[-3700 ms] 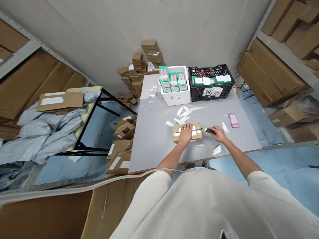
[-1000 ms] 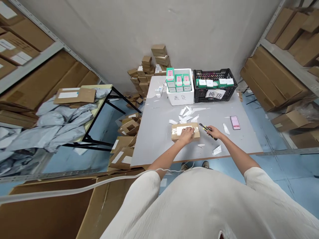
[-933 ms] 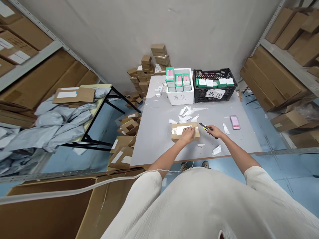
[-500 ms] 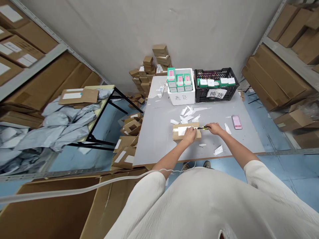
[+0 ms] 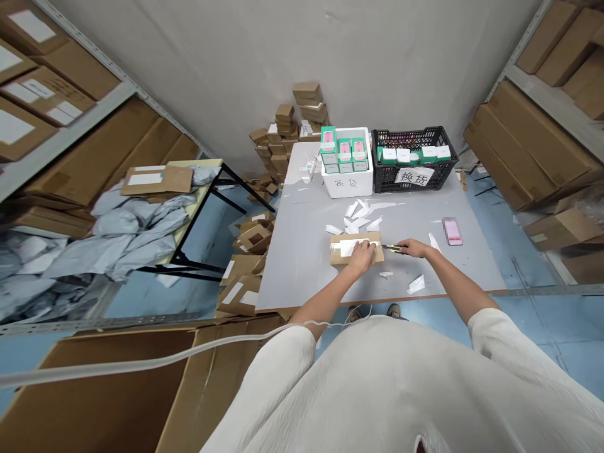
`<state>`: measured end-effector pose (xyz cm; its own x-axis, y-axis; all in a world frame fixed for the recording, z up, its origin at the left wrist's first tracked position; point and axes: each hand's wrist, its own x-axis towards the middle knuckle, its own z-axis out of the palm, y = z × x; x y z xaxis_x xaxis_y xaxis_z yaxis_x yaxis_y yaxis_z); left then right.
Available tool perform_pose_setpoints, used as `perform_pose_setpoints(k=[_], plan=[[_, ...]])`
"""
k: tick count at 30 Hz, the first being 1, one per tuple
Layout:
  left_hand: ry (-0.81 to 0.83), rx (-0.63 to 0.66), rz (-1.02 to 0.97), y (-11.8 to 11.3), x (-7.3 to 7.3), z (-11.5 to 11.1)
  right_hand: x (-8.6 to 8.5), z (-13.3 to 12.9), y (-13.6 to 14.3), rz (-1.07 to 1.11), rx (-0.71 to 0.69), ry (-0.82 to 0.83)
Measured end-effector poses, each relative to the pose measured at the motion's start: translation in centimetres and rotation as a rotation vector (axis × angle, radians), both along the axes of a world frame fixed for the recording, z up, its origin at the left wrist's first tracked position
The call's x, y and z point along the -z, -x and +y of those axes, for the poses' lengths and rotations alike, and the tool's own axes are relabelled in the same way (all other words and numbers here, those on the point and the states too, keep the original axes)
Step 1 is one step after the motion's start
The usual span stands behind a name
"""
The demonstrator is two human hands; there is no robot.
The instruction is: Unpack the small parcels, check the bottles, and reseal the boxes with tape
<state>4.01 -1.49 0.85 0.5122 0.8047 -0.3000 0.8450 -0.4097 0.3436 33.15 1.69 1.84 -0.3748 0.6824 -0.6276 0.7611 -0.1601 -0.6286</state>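
Note:
A small cardboard box (image 5: pixel 336 254) with a white label lies near the front of the grey table (image 5: pixel 292 264). My left hand (image 5: pixel 362 256) rests on the label and right part of the box, its fingers spread over the top. My right hand (image 5: pixel 412 248) is closed round a black and yellow cutter knife (image 5: pixel 395 249), whose tip points left at the right end of the box. Several white paper scraps (image 5: pixel 357 221) lie behind the box, and a crumpled clear-white piece (image 5: pixel 416 284) is at the front edge.
Behind stand a white bin (image 5: pixel 349 185) and a black crate (image 5: pixel 431 179) with green boxes. A pink phone (image 5: pixel 452 231) lies at right. Cartons (image 5: pixel 240 294) line the table's left side; a white cable (image 5: pixel 189 355) crosses in front of my left arm.
My right hand has moved slightly right and down with the knife, and the blade has drawn back toward the box's right end. The view has shifted a little.

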Motion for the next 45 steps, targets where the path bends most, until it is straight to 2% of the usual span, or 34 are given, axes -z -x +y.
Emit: perform_pose_setpoints(k=[5,9,14,18,21,26,30,38,42,45], plan=[[0.010,-0.004,-0.006,0.1,0.1,0.0,0.2,-0.7,0.0,0.029,0.030,-0.054],[-0.006,-0.019,-0.035,0.2,0.1,0.2,0.1,-1.5,0.4,0.067,0.047,-0.022],[0.042,-0.048,-0.093,0.5,0.4,0.5,0.2,-2.4,-0.3,0.106,0.311,0.024],[-0.013,-0.184,-0.204,1.1,0.7,1.5,0.4,-2.9,-0.7,0.167,0.406,-0.019],[-0.086,-0.241,-0.229,1.5,0.9,2.6,0.2,-3.2,-0.2,0.161,0.364,-0.117],[-0.035,-0.196,-0.146,1.8,1.4,3.7,-0.8,-4.1,1.3,0.077,0.106,-0.371],[-0.010,-0.188,-0.103,1.5,1.9,4.1,-1.1,-4.7,1.4,-0.044,-0.044,-0.409],[-0.053,-0.151,-0.141,1.5,2.4,3.2,0.9,-5.1,2.0,-0.112,-0.021,-0.511],[-0.067,-0.172,-0.125,1.3,3.2,2.4,1.5,-5.6,2.5,-0.110,0.000,-0.575],[-0.074,-0.174,-0.114,1.4,4.1,2.2,1.8,-6.0,1.6,-0.103,0.014,-0.626]])
